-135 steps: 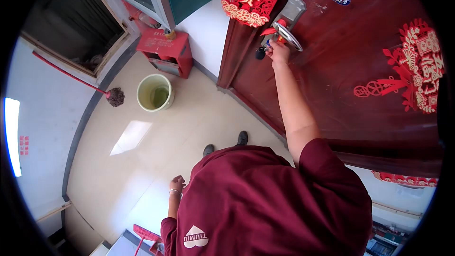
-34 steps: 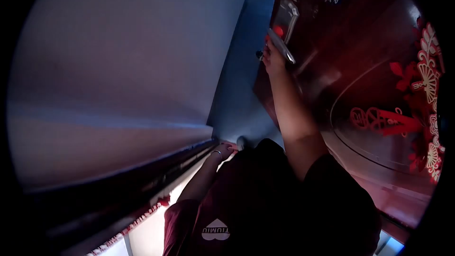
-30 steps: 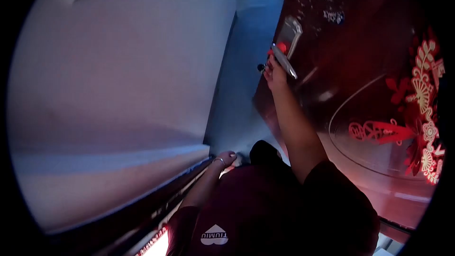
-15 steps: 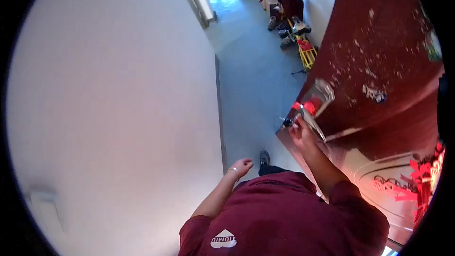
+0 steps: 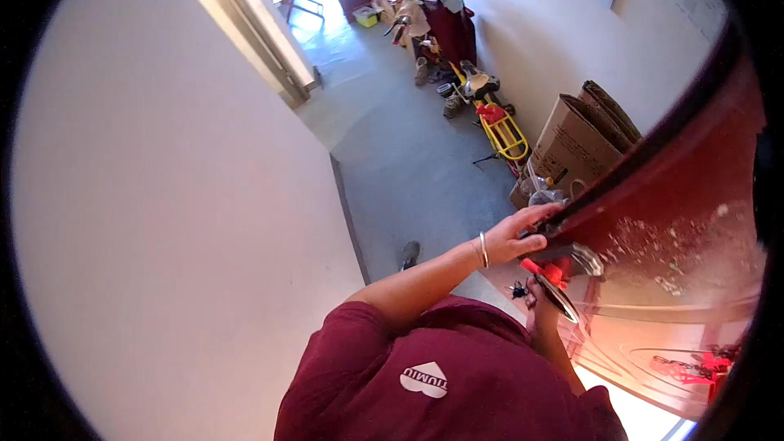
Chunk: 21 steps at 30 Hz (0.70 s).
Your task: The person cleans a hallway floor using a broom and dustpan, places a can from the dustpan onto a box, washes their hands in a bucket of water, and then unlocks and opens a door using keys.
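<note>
The dark red door (image 5: pixel 653 253) stands open on the right. My left hand (image 5: pixel 523 233), with a bracelet at the wrist, rests against the door's edge just above the lock plate, thumb and fingers apart. Lower down, my right hand (image 5: pixel 537 304) is closed at the keys by the metal door handle (image 5: pixel 559 298); its fingers are partly hidden. A small dark bunch of keys (image 5: pixel 518 289) hangs beside it. Red ribbon (image 5: pixel 545 271) is tied round the handle's base.
A corridor with a grey floor (image 5: pixel 400 147) runs ahead between white walls. Along its right side are folded cardboard boxes (image 5: pixel 576 143), a yellow-framed bicycle (image 5: pixel 508 135), shoes (image 5: pixel 452 104) and draped clothes (image 5: pixel 449 24). A doorway frame (image 5: pixel 286 65) is at the left.
The door has swung from closed to open, and the view has moved inside to the corridor. My left hand has risen to the door edge. My right hand has stayed by the handle.
</note>
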Each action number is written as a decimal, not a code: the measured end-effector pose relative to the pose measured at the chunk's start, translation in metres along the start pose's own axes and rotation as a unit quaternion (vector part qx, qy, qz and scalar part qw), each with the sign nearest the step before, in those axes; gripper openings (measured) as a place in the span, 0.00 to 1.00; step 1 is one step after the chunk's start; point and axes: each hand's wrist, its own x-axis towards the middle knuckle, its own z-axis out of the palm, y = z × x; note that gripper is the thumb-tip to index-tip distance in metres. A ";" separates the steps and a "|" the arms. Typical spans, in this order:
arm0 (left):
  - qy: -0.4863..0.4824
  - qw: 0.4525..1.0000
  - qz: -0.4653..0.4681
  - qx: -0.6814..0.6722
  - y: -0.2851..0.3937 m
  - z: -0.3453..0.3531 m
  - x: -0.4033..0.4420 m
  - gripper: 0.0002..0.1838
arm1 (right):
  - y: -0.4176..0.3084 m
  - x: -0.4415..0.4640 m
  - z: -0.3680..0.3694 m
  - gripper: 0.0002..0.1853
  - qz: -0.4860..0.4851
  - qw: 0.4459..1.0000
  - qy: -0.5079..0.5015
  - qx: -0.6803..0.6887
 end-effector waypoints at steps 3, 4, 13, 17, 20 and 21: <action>-0.060 0.987 0.038 0.142 -0.001 -0.025 0.019 0.33 | -0.006 -0.008 -0.005 0.11 0.452 0.755 0.003 0.475; -0.071 0.980 0.061 0.176 -0.008 -0.031 0.027 0.31 | -0.009 0.006 -0.020 0.12 0.500 0.698 0.024 0.512; -0.368 0.918 0.037 0.145 -0.012 -0.063 0.093 0.21 | -0.051 0.060 -0.084 0.08 0.704 0.433 0.051 0.560; -0.426 0.900 0.083 0.038 -0.037 -0.060 0.099 0.22 | -0.073 0.056 -0.084 0.09 0.744 0.421 0.127 0.504; -0.496 0.865 0.046 0.062 -0.043 -0.055 0.099 0.23 | -0.085 0.055 -0.106 0.10 0.729 0.328 0.130 0.586; -0.499 0.862 0.057 0.072 -0.044 -0.053 0.101 0.23 | -0.090 0.049 -0.115 0.07 0.746 0.296 0.118 0.585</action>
